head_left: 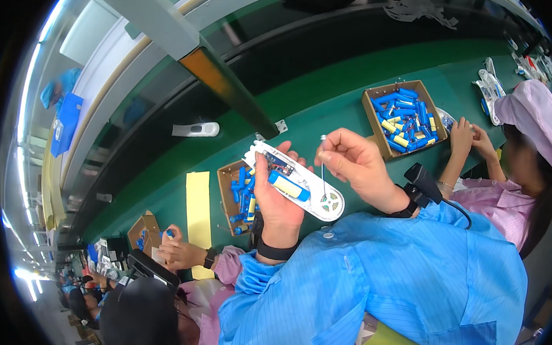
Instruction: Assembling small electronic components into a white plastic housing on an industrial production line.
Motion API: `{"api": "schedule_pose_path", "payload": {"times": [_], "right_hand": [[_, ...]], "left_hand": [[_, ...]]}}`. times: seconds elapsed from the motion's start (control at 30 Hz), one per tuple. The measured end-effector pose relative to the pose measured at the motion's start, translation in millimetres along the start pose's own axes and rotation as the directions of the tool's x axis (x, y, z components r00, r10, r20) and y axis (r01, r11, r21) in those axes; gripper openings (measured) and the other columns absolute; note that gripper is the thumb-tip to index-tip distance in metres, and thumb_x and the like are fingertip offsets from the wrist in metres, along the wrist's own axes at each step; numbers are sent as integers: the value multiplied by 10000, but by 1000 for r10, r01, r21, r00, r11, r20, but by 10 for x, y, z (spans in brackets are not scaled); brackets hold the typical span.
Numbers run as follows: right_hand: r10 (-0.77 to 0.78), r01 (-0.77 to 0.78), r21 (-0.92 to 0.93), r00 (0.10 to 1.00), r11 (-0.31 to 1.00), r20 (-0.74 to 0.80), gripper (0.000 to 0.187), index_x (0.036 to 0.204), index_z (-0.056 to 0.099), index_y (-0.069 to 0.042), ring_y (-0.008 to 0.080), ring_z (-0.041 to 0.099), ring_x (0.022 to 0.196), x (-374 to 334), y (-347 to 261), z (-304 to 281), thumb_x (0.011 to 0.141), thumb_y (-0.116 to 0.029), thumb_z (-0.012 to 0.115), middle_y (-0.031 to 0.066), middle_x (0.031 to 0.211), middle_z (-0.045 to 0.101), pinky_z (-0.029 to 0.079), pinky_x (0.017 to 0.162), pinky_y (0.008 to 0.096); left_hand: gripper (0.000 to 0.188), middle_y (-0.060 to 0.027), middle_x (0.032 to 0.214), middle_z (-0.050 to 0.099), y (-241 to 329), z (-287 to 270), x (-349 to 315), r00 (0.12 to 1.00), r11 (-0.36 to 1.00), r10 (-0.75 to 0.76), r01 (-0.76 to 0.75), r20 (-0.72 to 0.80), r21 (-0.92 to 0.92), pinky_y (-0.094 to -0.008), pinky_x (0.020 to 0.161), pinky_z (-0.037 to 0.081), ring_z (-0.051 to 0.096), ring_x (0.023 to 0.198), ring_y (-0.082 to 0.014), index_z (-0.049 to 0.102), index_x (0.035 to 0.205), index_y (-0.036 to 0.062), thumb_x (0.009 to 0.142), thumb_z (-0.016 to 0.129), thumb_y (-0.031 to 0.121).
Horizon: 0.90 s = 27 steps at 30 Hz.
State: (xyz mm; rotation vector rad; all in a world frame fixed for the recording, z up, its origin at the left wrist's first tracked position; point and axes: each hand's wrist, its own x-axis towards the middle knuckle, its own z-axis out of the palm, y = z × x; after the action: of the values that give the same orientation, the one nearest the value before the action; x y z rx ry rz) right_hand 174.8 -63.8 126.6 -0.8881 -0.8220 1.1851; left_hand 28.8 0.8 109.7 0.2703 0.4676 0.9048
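My left hand (281,209) holds a white elongated device housing (315,206) from below, its open side up, thumb over the near edge. Inside the housing lie a blue cylindrical battery (289,186) with a yellow label and a small circuit board (275,162) with wires. A round, slotted grille shows at the housing's rounded end. Between the thumb and fingers of my right hand (358,167) is a thin rod-like tool (323,170), upright, its lower end at the housing close to the grille. Its exact kind is too small to tell.
Cardboard boxes of blue batteries stand behind my left hand (230,195) and at the right (377,140). A yellow strip (199,212) lies on the green bench. Beyond are a white housing (197,129) and a metal post (231,82). Co-workers sit close on both sides.
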Motion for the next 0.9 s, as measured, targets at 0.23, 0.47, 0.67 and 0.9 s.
{"api": "schedule_pose_path", "payload": {"times": [0.23,0.47,0.67,0.9], "right_hand": [[-128,131,-106,991,986,32,77,940,559,36,73,598,781,-10,23,68,884,-10,586,49,855,601,462,602,189],[-85,76,-298,996,952,-17,54,862,585,27,60,604,681,-24,21,31,852,-26,586,56,761,640,489,588,209],[-369,357,-769,914,530,169,56,801,562,6,197,602,610,-58,-98,131,791,-19,611,105,736,587,471,534,294],[-176,149,-648,984,747,23,105,816,591,16,126,600,615,-87,-149,151,822,-67,654,76,724,603,471,565,257]], "left_hand": [[476,-64,857,565,-56,95,-44,999,999,-34,34,-5,0,-351,791,444,526,830,-197,549,1112,-1,954,436,434],[382,-101,880,622,-69,156,-136,997,999,26,-29,70,39,-317,771,483,596,858,-198,592,1045,-34,932,505,321],[181,-84,904,629,-73,169,-163,982,919,186,-170,-13,355,-294,782,486,615,847,-177,600,1003,4,842,628,82],[319,-70,902,614,-48,199,-206,967,896,247,-203,-62,394,-293,789,465,601,852,-163,542,1055,17,776,698,9]]}}
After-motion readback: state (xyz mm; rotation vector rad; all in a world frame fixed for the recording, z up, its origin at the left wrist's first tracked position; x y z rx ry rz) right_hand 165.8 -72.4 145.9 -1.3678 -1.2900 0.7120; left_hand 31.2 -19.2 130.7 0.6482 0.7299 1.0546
